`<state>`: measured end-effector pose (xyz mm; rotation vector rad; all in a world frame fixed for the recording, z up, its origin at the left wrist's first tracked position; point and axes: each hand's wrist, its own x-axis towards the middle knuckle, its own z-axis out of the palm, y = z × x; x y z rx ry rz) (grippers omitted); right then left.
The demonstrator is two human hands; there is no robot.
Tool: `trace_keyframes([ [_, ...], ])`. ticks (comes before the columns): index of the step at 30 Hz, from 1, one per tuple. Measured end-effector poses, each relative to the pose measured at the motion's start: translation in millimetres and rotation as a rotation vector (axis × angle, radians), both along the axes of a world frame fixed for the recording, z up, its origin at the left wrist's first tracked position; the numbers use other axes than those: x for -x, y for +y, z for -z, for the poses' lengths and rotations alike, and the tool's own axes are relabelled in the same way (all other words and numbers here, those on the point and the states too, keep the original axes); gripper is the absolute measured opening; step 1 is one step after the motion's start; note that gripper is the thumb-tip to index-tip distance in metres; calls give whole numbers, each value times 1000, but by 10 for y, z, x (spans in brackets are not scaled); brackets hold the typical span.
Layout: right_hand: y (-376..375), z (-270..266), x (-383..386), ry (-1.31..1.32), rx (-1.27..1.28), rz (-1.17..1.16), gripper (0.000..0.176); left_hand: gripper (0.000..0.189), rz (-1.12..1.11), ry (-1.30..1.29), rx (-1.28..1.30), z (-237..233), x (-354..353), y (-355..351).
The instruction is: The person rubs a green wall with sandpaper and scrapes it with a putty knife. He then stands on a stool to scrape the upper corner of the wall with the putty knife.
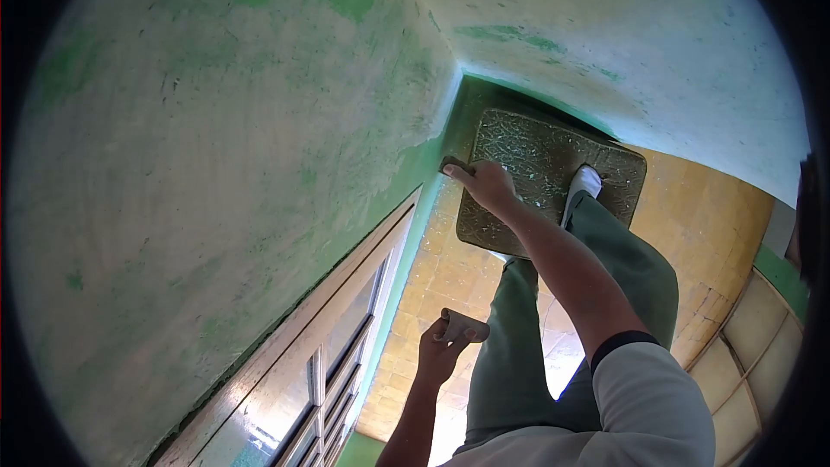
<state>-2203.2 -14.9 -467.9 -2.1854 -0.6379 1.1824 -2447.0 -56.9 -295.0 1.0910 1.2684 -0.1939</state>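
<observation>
My right hand (494,186) reaches forward to the wall by the corner, its fingers wrapped round a small dark brown block (456,164) that looks like a sanding block. In this view the block overlaps the lower edge of the patchy green and white wall (233,147). Lower down, my left hand (437,358) is closed on a curled grey-brown sheet (465,327) like sandpaper, held in front of my left leg and apart from the wall.
A dark square padded seat (545,173) stands below in the corner, with my white-socked foot (586,182) on it. Yellow floor tiles (692,199) surround it. A wooden window frame (346,303) runs along the left wall. At lower right is a cushioned tan surface (743,355).
</observation>
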Motion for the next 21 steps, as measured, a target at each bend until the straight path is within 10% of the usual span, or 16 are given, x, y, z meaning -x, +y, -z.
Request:
trace_keyframes([
  [6,576,-469,169,188,-415,101,69,29,-32,25,6,124,65,-76],
  [13,-74,152,194,48,-83,39,70,30,-59,2,48,21,11,-178],
  [21,382,-378,442,172,-327,65,69,29,-77,50,39,61,96,-240],
])
